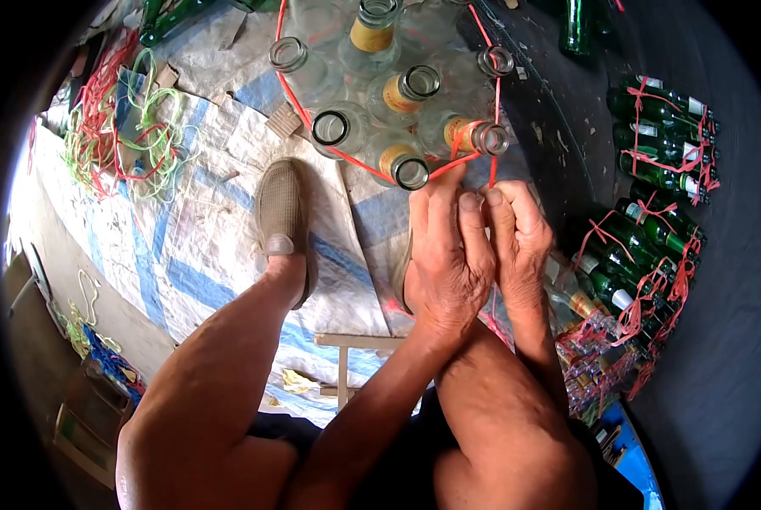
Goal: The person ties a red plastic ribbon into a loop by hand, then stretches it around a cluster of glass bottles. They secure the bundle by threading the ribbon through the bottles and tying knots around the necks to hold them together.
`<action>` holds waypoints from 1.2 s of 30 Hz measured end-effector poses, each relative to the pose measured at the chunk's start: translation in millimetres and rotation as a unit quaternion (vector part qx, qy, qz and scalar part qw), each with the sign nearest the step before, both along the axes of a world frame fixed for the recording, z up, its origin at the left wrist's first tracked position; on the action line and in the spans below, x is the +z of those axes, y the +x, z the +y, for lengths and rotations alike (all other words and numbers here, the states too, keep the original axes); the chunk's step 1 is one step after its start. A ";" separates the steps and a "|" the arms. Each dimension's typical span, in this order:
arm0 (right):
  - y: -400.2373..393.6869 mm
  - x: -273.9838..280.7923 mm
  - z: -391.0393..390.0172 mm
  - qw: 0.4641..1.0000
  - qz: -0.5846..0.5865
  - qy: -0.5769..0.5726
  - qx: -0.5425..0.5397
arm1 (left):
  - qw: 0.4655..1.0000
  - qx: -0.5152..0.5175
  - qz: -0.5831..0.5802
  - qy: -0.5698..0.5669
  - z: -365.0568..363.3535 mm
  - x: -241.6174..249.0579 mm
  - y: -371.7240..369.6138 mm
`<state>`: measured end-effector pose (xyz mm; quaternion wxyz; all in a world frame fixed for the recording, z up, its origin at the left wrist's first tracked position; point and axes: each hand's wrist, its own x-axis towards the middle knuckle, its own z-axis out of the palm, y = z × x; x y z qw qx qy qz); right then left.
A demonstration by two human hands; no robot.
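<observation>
My bare knees sit closest. To the left lie loose red and green strings (113, 136) on the woven sheet (185, 255). My left hand (444, 255) and right hand (516, 242), touching, each pinch the red string (492, 170) looped around the clear bottles (389, 93) just ahead. Bundled green bottles (652, 212) lie right.

I note a cluster of clear glass bottles (372, 110), empty, uncapped, upright w/ mouths up, some w/ tan neck labels, packed touching on the woven mat. Red string (299, 106) loops round the group, drawn taut to the near bottle.
</observation>
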<state>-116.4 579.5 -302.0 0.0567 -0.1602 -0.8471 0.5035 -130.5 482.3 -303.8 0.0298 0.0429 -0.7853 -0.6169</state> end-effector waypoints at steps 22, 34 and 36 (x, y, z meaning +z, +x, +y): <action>-7.2 101.8 7.8 0.995 0.052 -0.081 -0.037 | 0.993 0.054 -0.043 0.099 -0.3 -16.9 -12.1; -21.1 169.3 -39.4 0.946 0.287 -0.085 0.123 | 0.993 0.075 -0.053 0.076 -5.0 -7.2 -18.0; -14.9 169.7 -54.0 0.958 0.273 -0.054 0.067 | 0.993 0.076 -0.062 0.058 -6.8 -8.9 -17.5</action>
